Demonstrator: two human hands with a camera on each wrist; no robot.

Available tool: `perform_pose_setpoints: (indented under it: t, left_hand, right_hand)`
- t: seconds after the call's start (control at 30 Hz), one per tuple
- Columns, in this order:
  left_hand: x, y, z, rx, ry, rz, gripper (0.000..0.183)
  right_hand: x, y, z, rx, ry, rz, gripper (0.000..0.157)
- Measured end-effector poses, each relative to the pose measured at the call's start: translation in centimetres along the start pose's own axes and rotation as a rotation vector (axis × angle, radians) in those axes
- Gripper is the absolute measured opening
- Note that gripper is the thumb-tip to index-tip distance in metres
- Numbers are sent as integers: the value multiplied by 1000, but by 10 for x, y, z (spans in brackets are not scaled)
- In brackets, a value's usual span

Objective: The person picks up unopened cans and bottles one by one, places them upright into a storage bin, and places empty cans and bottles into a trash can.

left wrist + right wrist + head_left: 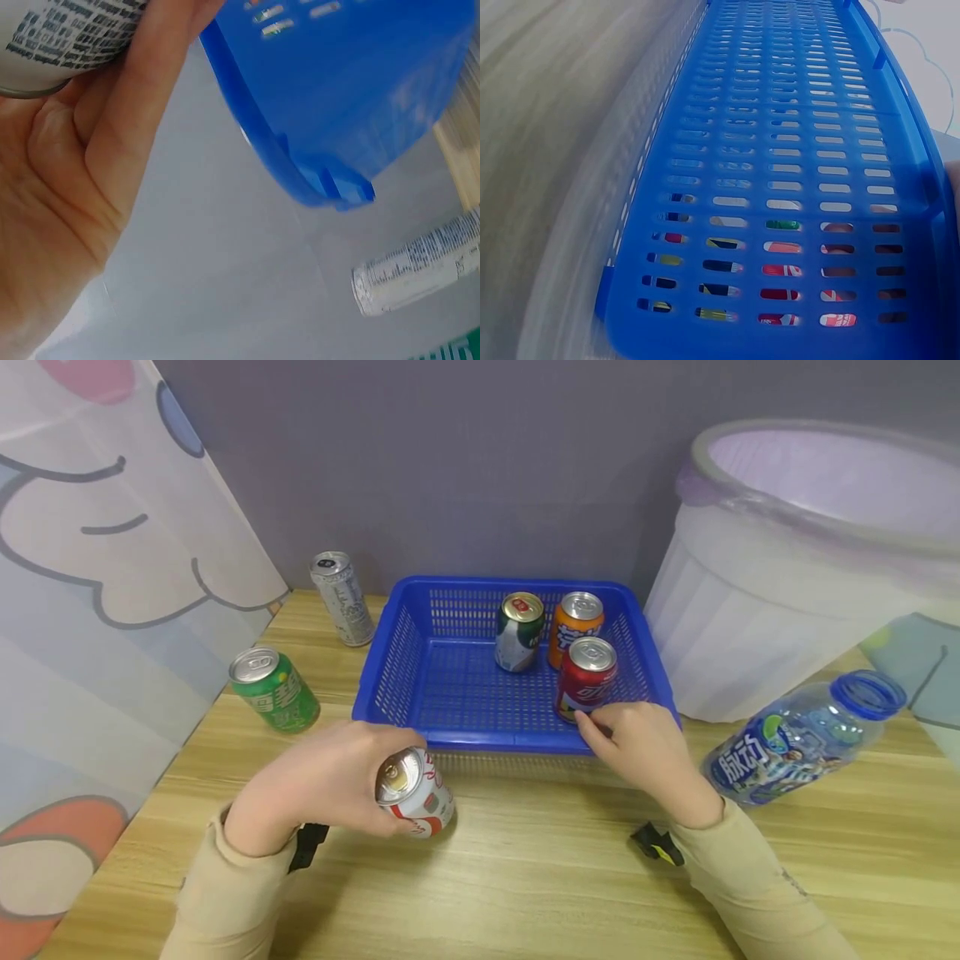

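A white-and-red drink can (429,802) is gripped by my left hand (330,777), tilted over the table in front of the basket. The left wrist view catches its printed side (71,34) against the palm. My right hand (637,747) reaches over the front rim of the blue plastic basket (480,741), thumb and curled fingers at the lower part of a red can (587,675) inside. Some of these fingers are hidden; skin and red show through the slots of the basket wall (780,180). Behind the red can stand an orange can (576,625) and a dark green can (519,633).
Left of the basket stand a green can (279,693) and a tall silver can (345,602). At the right, a clear bottle with blue label (802,743) leans in view, uncapped. A white bin (757,585) with a bag liner rises behind it. A grey wall backs the wooden table (517,877).
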State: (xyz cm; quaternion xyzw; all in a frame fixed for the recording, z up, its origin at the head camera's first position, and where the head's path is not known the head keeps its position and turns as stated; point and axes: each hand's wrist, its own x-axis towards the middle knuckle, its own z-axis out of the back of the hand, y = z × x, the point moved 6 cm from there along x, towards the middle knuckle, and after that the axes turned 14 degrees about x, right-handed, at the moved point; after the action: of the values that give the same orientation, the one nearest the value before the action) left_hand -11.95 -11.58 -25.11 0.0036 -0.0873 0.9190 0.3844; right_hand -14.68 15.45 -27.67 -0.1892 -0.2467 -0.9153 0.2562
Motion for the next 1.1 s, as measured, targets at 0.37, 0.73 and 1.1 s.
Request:
perform_pose_setpoints:
  t: [0.37,0.73,1.1]
  left_hand:
    - [16,-23,9,15,-39,-106,54]
    - [27,-39,17,3,-60,-195,55]
    - [35,-40,30,-37,-78,-281,54]
  right_hand:
    - [0,1,-1,-12,-11,20,49]
    - [0,1,1,-13,-32,38,49]
    - [-1,2,0,-14,-31,41,49]
